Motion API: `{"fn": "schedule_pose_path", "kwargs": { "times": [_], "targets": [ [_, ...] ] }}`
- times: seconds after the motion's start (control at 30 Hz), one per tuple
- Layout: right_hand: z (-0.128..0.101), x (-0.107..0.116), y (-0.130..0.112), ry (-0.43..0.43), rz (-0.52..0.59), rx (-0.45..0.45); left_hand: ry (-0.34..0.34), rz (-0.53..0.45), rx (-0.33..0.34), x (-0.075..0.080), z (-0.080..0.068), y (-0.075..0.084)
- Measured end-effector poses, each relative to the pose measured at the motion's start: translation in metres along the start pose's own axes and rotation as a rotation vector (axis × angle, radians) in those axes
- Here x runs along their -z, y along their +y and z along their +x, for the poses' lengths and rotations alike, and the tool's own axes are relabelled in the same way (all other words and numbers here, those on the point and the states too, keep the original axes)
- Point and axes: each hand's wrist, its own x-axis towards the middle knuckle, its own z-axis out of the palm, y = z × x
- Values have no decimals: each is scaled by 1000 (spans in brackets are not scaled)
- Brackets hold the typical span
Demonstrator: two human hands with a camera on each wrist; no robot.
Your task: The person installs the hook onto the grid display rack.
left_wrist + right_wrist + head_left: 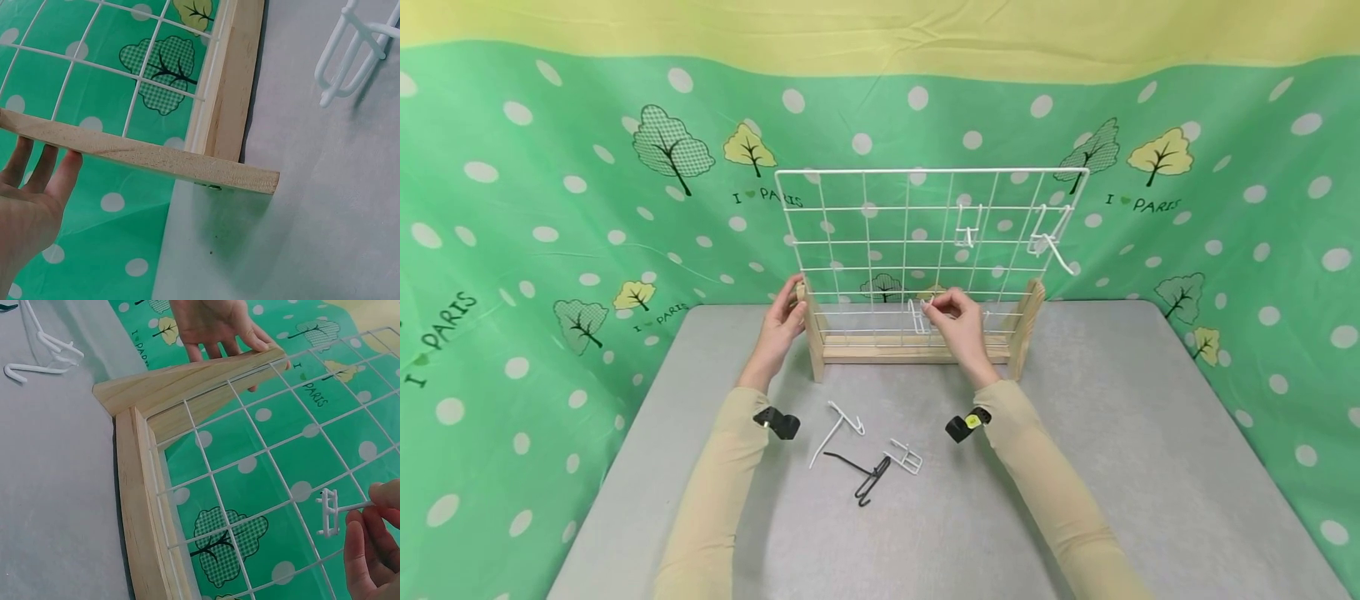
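Observation:
A white wire grid [895,242] stands in a wooden stand [917,350] on the grey table [1112,433]. My left hand [784,321] rests with straight fingers [59,175] against the stand's left upright [156,159]; the same hand [219,325] shows behind that upright [187,378] in the right wrist view. My right hand [951,317] pinches a small white hook [329,512] between thumb and fingertips [369,540], right at a low wire of the grid. Two white hooks [966,229] [1051,237] hang on the grid's upper right.
Loose on the table in front of the stand lie a long white hook [835,429], a black hook [865,479] and a small white hook [906,457]. A green spotted cloth [550,208] covers the wall behind and beside the table.

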Motion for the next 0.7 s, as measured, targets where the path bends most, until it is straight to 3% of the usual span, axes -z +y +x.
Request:
{"fn": "schedule_pose_path", "kwargs": {
  "times": [0.2,0.53,0.7],
  "targets": [
    [9,-4,33,25,-16,-7,-3,15,-12,0,-1,0],
    [7,-6,43,31,-87,-17,-2,17,-23,-1,0,0],
    [5,-7,45,12,-85,-15,2,-1,-18,5,8,-16]
  ]
}}
